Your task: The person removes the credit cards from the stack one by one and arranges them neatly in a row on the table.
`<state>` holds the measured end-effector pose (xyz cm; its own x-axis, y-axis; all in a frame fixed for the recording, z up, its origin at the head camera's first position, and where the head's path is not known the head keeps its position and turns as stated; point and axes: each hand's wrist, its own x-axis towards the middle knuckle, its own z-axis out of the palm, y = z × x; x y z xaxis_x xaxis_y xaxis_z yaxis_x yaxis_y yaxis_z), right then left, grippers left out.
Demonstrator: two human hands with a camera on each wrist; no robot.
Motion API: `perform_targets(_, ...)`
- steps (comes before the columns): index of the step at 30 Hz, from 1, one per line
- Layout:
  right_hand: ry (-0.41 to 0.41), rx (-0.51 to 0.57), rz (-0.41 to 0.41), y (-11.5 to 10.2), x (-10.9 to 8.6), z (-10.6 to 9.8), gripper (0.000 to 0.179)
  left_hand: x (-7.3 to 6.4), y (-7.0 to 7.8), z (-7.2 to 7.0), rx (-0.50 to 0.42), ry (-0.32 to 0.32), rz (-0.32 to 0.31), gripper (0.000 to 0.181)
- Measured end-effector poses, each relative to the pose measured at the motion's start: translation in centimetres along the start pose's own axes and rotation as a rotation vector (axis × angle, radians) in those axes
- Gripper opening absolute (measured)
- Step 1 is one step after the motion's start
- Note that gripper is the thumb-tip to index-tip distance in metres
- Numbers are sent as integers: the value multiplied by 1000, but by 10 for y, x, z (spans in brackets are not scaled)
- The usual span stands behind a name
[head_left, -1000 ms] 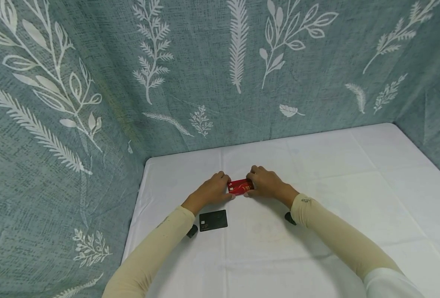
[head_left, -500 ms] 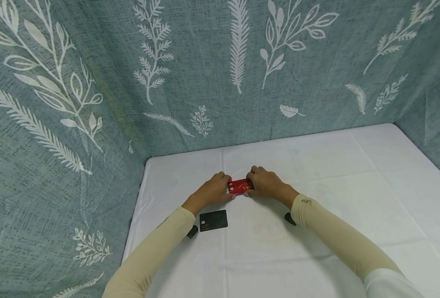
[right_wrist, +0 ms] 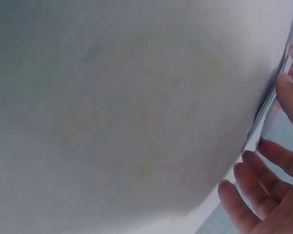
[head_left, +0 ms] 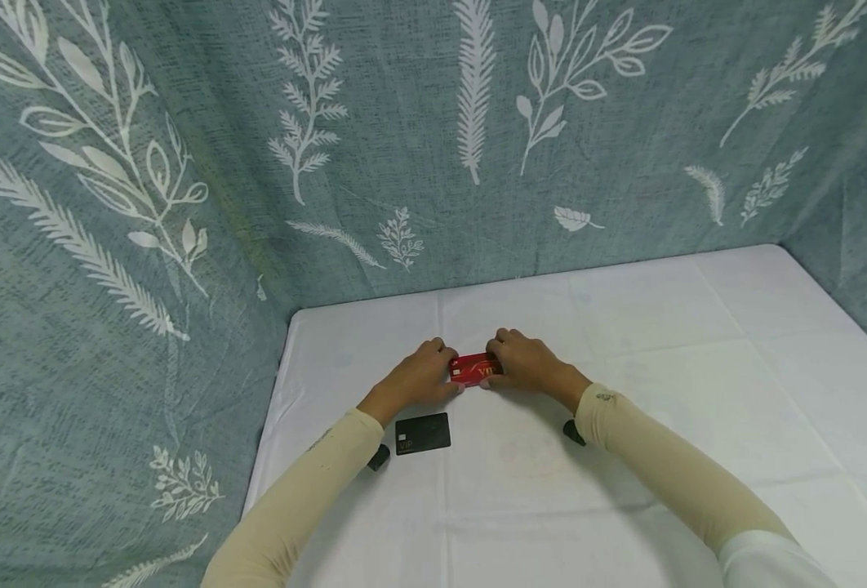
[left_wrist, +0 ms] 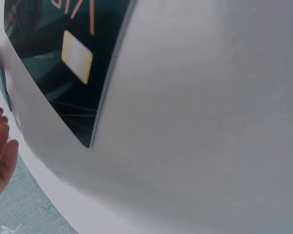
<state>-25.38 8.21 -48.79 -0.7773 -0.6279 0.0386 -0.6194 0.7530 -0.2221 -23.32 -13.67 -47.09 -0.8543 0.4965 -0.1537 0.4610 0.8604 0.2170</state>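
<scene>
A red card printed VIP (head_left: 469,370) with a chip lies level between the two hands near the far side of the table. My left hand (head_left: 423,376) pinches its left end, thumb at the near edge and fingers at the far edge. In the same way my right hand (head_left: 525,363) grips the right end, covering part of it. Nearer to me, a black VIP card (head_left: 423,434) rests flat on the cloth, touched by neither hand. It looms large in the left wrist view, beyond which left-hand fingers (left_wrist: 2,151) show. Right-hand fingers (right_wrist: 263,190) appear at the right wrist view's edge.
White cloth covers the table (head_left: 661,343). A teal curtain with white leaf prints (head_left: 404,122) hangs behind the table and along its left side. Small dark devices sit by the left cuff (head_left: 379,457) and the right cuff (head_left: 573,433).
</scene>
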Motion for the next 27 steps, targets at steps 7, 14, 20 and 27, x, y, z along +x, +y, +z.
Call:
perform_targets(7,16,-10,-31,-1,-2,-5,60,-6,2,-4,7,32,29,55)
perform_targets(14,26,-28,-50,-4,-6,-9,62,-10,4,-4,34,63,43,54)
perform_targets(20,62,-24,-77,-5,-9,-9,59,-15,5,-6,60,79,54,55)
perform_targets(27,71,-38,-85,-7,-13,-11,57,-21,8,-9,73,96,72,55)
